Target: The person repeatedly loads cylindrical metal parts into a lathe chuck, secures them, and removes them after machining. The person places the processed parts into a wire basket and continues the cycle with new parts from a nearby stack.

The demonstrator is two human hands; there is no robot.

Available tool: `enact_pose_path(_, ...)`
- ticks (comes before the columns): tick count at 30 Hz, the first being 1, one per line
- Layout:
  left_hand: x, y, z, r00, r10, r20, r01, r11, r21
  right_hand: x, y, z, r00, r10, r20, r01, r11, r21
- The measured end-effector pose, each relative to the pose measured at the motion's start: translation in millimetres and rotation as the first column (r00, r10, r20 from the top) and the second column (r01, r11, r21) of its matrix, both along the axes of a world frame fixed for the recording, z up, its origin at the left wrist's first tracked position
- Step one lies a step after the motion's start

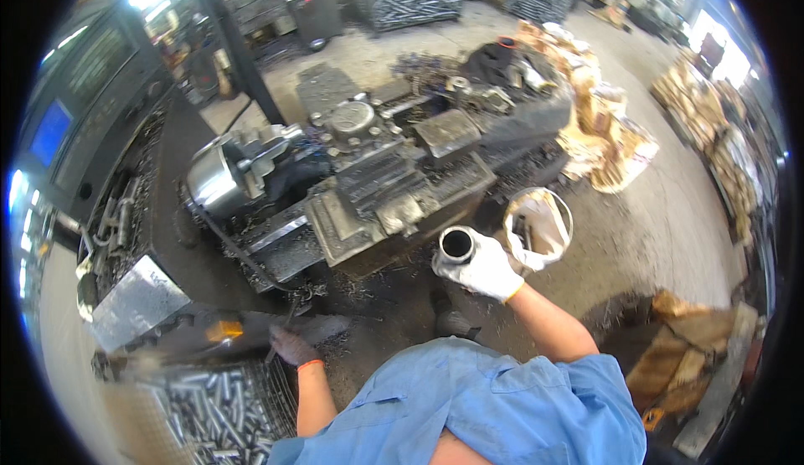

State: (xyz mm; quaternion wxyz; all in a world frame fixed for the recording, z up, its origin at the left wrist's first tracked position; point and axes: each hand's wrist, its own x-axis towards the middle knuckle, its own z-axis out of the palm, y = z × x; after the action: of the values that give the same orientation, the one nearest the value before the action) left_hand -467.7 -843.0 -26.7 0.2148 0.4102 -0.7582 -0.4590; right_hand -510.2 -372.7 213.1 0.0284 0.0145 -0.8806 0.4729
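Note:
My right hand [490,271], in a white glove, is wrapped round a short metal tube [450,267]. Its dark round opening faces up, and it is held in front of the lathe carriage [368,197]. Low on the left, my left hand [293,348] wears a dark, dirty glove with an orange cuff. Its fingers look curled at a thin dark rod by the machine's front edge, but blur hides what they grip. To the left of the carriage sits the shiny round lathe chuck [216,182], with a bright metal piece at its jaws.
A mesh bin [218,410] of metal tubes stands near my left hand. Beside my right hand is a white bucket [538,251] with a lining. Brown sacks [615,142] lean at the machine's right end. Metal shavings litter the floor, and cardboard [682,356] lies at the near right.

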Motion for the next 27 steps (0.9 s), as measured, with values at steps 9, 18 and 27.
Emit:
enact_pose_path(9,21.1,-78.0,81.2,0.912,0.409,-0.007,-0.399,0.884,-0.242,-178.2,-16.7,4.7,0.948,0.307,0.088,-0.307,0.952,-0.017)
enact_pose_path(18,30.1,-125.7,77.6,0.885,0.414,-0.214,-0.297,0.855,0.424,-303.5,40.5,96.2,0.626,0.780,-0.007,-0.779,0.626,0.043)
enact_pose_path(27,-167.7,30.5,177.8,0.999,0.018,-0.046,-0.037,0.887,-0.460,-462.2,-155.6,125.1,0.691,0.610,0.387,-0.700,0.433,0.568)
